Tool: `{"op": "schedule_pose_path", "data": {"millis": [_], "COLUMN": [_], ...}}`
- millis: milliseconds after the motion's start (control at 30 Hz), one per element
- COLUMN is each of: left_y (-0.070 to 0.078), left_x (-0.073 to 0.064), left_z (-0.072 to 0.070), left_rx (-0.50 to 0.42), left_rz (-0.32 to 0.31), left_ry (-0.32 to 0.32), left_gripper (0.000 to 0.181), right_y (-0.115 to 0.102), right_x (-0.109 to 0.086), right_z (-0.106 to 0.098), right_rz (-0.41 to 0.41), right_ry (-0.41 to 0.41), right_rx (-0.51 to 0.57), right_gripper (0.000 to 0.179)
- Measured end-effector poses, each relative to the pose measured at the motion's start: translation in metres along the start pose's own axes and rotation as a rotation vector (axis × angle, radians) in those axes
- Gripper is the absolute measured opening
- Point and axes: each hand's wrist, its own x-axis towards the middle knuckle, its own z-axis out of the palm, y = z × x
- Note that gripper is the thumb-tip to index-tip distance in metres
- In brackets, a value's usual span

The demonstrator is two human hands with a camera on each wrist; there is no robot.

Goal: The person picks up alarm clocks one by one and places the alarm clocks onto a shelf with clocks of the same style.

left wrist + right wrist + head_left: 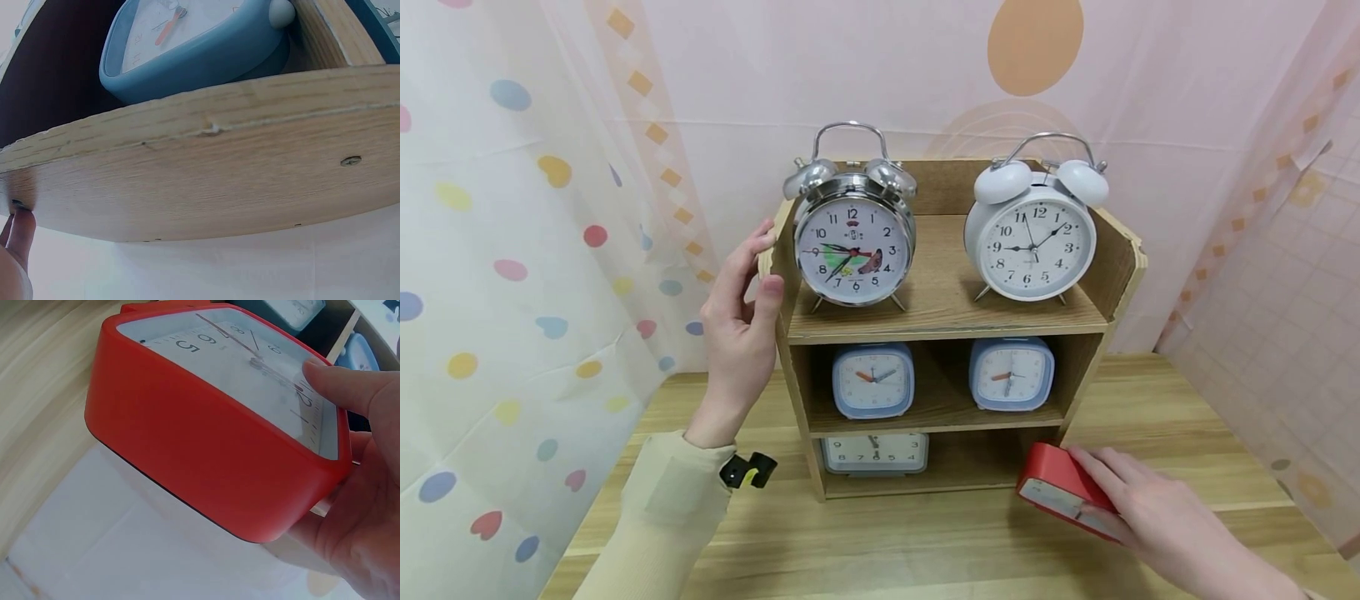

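Observation:
My right hand (1172,508) grips a red alarm clock (1067,471) with a white face, beside the right front corner of the wooden shelf (947,329). In the right wrist view the thumb (350,387) presses on the face of the clock near the 12, and the other fingers are partly hidden behind it. My left hand (741,333) touches the outer left side of the shelf with its fingers extended. In the left wrist view a fingertip (22,228) rests against the side panel (206,187).
A silver twin-bell clock (853,250) and a white one (1030,242) stand on the top level. Two blue clocks, left (872,381) and right (1011,375), occupy the middle level. A rectangular clock (876,454) is at bottom left. A patterned curtain (550,250) hangs behind the wooden table (865,550).

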Motion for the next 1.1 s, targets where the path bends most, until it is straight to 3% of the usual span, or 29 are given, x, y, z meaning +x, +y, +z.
{"op": "schedule_pose_path", "data": {"millis": [33, 133, 167, 267, 367, 400, 533, 633, 667, 1100], "left_y": [0.0, -0.001, -0.001, -0.001, -0.001, -0.001, -0.001, -0.001, -0.001, 0.0], "left_x": [0.0, 0.0, 0.0, 0.0, 0.0, 0.0, 0.0, 0.0, 0.0, 0.0], "left_z": [0.0, 0.0, 0.0, 0.0, 0.0, 0.0, 0.0, 0.0, 0.0, 0.0], "left_rx": [0.001, 0.004, 0.003, 0.002, 0.003, 0.003, 0.001, -0.002, -0.001, 0.008], "left_rz": [0.002, 0.004, 0.004, 0.002, 0.002, 0.002, 0.0, -0.001, -0.001, -0.002], "left_ry": [0.0, -0.001, -0.001, -0.002, -0.001, -0.001, 0.0, 0.0, 0.001, -0.002], "left_gripper": [0.059, 0.059, 0.059, 0.058, 0.058, 0.058, 0.059, 0.059, 0.059, 0.06], "right_y": [-0.001, -0.006, -0.008, -0.014, -0.019, -0.02, -0.026, -0.032, -0.034, -0.049], "right_x": [0.001, 0.006, 0.008, 0.014, 0.019, 0.021, 0.029, 0.037, 0.039, 0.056], "right_z": [0.001, 0.004, 0.005, 0.007, 0.012, 0.013, 0.02, 0.024, 0.026, 0.044], "right_rz": [-0.008, -0.025, -0.027, -0.035, -0.057, -0.07, -0.135, -0.172, -0.178, -0.277], "right_ry": [0.008, 0.029, 0.032, 0.041, 0.05, 0.058, 0.115, 0.173, 0.189, 0.286], "right_rx": [0.002, 0.01, 0.01, 0.012, 0.012, 0.013, 0.014, -0.005, -0.015, -0.101], "right_gripper": [0.061, 0.061, 0.071, 0.081, 0.083, 0.082, 0.046, 0.07, 0.07, 0.057]}}
